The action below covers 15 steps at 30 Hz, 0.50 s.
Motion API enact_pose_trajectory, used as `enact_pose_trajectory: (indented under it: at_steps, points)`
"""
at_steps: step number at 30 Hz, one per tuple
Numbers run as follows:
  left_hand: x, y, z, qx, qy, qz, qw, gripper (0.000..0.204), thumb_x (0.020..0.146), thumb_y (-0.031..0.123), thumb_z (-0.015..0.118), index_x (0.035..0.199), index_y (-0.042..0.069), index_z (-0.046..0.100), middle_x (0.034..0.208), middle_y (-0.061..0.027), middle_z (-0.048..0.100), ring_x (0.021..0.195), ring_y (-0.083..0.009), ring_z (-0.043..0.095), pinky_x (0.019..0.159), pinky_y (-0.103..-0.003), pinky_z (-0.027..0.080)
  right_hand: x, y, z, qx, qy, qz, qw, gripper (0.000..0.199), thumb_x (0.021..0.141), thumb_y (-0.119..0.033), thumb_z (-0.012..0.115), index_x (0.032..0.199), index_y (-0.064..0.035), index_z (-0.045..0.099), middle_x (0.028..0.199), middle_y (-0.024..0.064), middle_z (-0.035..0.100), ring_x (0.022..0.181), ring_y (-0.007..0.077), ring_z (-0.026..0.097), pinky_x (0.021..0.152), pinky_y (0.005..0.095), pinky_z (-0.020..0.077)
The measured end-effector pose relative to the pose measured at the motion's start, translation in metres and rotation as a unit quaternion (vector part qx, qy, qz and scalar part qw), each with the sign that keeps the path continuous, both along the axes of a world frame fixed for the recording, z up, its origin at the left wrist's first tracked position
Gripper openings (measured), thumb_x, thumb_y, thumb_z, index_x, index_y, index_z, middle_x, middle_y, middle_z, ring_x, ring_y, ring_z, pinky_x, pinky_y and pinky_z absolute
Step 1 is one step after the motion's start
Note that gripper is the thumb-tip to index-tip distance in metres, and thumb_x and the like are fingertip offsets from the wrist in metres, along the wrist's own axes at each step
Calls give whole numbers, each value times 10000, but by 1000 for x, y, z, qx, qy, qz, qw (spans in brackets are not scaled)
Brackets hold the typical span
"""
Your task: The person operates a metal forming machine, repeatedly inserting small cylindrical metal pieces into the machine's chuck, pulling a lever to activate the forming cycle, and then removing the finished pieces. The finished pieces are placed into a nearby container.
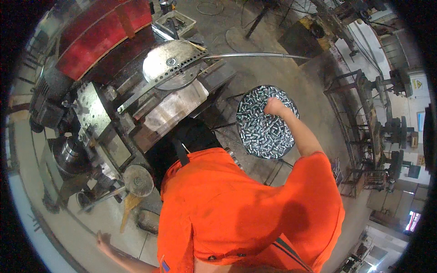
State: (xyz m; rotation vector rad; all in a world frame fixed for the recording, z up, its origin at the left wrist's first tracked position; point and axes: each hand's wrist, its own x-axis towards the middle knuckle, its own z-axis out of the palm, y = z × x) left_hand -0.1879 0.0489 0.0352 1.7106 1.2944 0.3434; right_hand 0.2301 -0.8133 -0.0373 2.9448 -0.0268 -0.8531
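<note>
Over a round tub (238, 132) heaped with short shiny metal cylinders (259, 129), my right hand (275, 107) is closed, its knuckles up. The fingertips are turned down toward the pieces, and whatever they hold is hidden. My left hand (104, 242) is far off at the lower left, around the end of a long thin rod (68, 207) that runs up toward the machine. A metal machine (157, 107) stands in front of me, with a round bright disc (159, 61) and a bar with a row of holes (166, 77) across it.
A red panel (102, 36) rises behind the machine. A small round plate (139, 180) and a yellow-handled tool (129, 211) are at its near left. A long metal bar (257, 55) sticks out to the right, above the tub. Metal racks (353, 113) line the right side.
</note>
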Motion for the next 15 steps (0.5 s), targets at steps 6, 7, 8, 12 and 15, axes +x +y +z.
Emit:
enact_pose_trajectory:
  at_steps: [6,7,8,12,15]
  points:
    - [62,-82,96,399,447,-216,771,496,864,321,601,1202,-32,516,955,-151,654,856,-271,637,753,-401,498,21,12,29,183,-100,19,978,136,631,-108,572,656,-24,677,910,199,663,788,273,643,740,323,509]
    - [90,-101,113,378,338,-218,834,495,877,315,581,1229,-24,504,1039,-169,634,960,-291,609,828,-417,470,23,32,47,323,-86,-31,942,162,627,-98,569,695,-11,687,929,188,666,798,248,643,735,306,503]
    - [110,-126,130,352,229,-199,886,495,890,310,561,1256,-15,492,1123,-186,614,1064,-310,581,903,-433,442,24,77,80,458,-60,-64,885,194,623,-88,566,734,2,697,949,176,669,808,222,642,729,289,498]
    - [222,-229,129,81,-98,-260,957,304,870,159,591,1113,-24,607,973,-102,662,843,-152,624,752,-276,492,12,222,142,673,-81,178,713,333,551,-16,505,820,-6,701,957,144,671,888,254,633,772,311,484]
    - [292,-299,125,-45,-147,-460,874,314,928,262,524,1015,-20,632,787,-56,667,732,-119,621,667,-261,487,-3,303,172,686,-149,348,621,385,509,-38,538,865,-17,685,1046,155,638,869,289,613,763,335,482]
